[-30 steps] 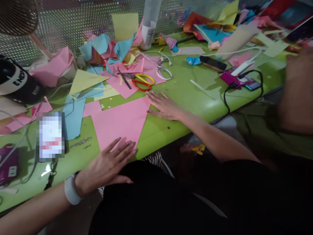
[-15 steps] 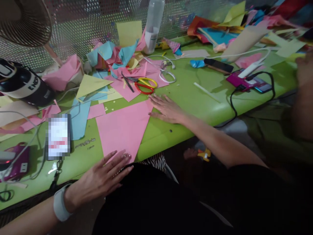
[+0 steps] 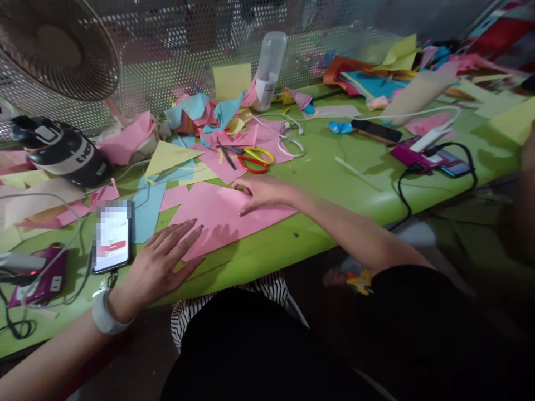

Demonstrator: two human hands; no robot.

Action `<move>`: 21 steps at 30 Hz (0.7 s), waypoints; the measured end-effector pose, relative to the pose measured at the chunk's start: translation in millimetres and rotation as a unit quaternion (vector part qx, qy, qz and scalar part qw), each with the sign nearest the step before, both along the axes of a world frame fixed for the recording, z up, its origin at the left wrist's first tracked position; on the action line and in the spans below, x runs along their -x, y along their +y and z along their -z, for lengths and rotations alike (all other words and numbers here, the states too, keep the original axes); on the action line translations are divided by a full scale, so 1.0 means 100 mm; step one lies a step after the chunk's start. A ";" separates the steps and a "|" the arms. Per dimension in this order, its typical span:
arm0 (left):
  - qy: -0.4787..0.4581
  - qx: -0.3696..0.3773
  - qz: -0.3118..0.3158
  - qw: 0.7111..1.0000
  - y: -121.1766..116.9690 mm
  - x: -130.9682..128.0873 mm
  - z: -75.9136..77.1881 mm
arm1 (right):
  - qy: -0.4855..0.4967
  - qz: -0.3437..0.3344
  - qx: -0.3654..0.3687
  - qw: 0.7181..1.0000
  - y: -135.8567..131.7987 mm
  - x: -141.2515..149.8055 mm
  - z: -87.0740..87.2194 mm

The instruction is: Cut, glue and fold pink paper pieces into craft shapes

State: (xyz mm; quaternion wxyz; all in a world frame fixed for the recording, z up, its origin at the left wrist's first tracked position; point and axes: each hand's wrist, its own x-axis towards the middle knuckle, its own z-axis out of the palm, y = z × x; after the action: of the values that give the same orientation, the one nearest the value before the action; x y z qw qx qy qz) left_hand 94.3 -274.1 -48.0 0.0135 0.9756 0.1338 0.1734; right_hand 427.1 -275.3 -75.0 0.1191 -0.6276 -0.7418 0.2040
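Observation:
A sheet of pink paper (image 3: 213,211) lies on the green tabletop in front of me, its long edge along the near side. My left hand (image 3: 165,259) is at the sheet's left corner, fingers stretched out; whether they press on it I cannot tell. Over the right part of the sheet is my right hand (image 3: 263,195), thumb and curved fingers apart, holding nothing that I can see. Just beyond it rest scissors (image 3: 253,160) with one red and one yellow handle loop, beside dark tweezers (image 3: 226,153).
A phone (image 3: 112,236) lies left of the sheet, with a purple power bank (image 3: 42,278) and cables farther left. Behind stand a black bottle (image 3: 67,156), a fan (image 3: 58,50) and a clear bottle (image 3: 270,69). Another purple power bank (image 3: 418,154) sits right. Coloured paper scraps lie along the back.
The pink paper has been turned, its long edge now facing me. My right hand has moved left onto it and curled somewhat; my left hand has moved up to its left corner.

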 end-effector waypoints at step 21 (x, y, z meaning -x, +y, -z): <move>-0.244 0.317 -0.100 0.911 0.60 -0.25 -0.27 | 0.280 0.094 -0.292 0.910 -0.24 -0.17 -0.62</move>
State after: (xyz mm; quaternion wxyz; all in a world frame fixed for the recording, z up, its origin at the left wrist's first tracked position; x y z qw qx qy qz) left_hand 119.2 -213.8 -20.6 0.3367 0.8288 0.2709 0.3554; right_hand 444.0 -299.4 -12.8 0.5183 -0.5490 -0.6419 0.1336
